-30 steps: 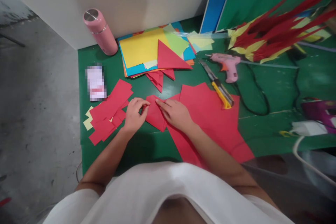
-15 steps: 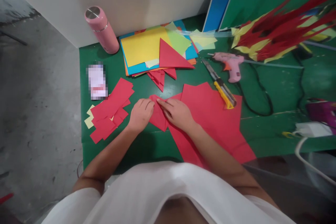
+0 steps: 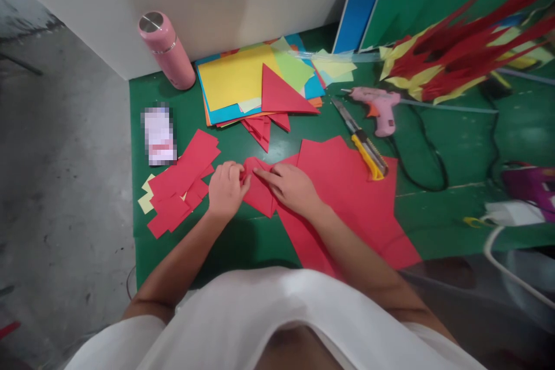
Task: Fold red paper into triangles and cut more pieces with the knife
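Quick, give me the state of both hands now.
Left hand: closed, pinching the red paper.
Right hand: flat on the same paper, forefinger pressing, no grip.

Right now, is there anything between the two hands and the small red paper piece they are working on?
Nothing visible does. The left hand and the right hand both already rest on the small red paper piece, fingers meeting at its upper edge. The yellow utility knife lies apart, to the right.

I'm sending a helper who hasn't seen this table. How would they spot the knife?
Start at the pile of coloured paper near the wall, then look right to the pink glue gun. The knife lies just left of it, slanting onto the big red sheets; only it has a yellow handle.
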`<state>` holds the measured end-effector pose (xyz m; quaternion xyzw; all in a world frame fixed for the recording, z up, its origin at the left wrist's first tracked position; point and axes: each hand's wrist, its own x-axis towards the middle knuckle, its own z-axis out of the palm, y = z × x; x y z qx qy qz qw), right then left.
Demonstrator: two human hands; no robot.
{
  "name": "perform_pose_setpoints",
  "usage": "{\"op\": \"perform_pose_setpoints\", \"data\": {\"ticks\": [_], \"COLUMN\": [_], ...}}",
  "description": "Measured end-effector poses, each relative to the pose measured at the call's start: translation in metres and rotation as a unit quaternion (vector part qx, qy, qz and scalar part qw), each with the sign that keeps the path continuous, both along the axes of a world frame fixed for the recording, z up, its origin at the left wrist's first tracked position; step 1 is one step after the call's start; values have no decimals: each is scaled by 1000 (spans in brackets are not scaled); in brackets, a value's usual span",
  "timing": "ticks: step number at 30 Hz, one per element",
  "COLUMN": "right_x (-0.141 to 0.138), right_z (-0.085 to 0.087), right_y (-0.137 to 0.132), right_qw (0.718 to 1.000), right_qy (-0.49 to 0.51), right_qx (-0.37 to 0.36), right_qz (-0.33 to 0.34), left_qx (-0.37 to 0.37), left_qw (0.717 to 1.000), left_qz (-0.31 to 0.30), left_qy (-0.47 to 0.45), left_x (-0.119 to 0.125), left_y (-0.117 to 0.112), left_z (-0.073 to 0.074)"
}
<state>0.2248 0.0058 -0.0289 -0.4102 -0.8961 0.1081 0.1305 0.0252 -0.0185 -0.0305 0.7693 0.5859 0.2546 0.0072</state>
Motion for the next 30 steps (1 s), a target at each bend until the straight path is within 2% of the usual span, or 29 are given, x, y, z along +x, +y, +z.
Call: {"op": "perform_pose_setpoints", "data": {"ticks": [2, 6, 10, 16, 22, 30], "right_x": [0, 0, 0, 0, -2, -1], "right_z": [0, 2, 2, 3, 6, 6], "right_y": [1, 2, 2, 2, 2, 2], "right_qw": [1000, 1000, 1000, 999, 995, 995], "right_qy": [-8, -14, -11, 15, 76, 80], "right_qx": [1, -1, -10, -30, -62, -60], "right_qz": [10, 11, 13, 4, -23, -17], "left_qx": [-25, -74, -33, -37, 14, 13], "left_qw": [1000, 996, 995, 987, 986, 983], "left_qz": [13, -46, -96, -156, -167, -185], "left_qy": [10, -3, -9, -18, 1, -10], "left_x": [0, -2, -5, -8, -10, -9], "left_y": [-2, -5, -4, -1, 1, 4], "left_z": [-1, -2, -1, 2, 4, -1]}}
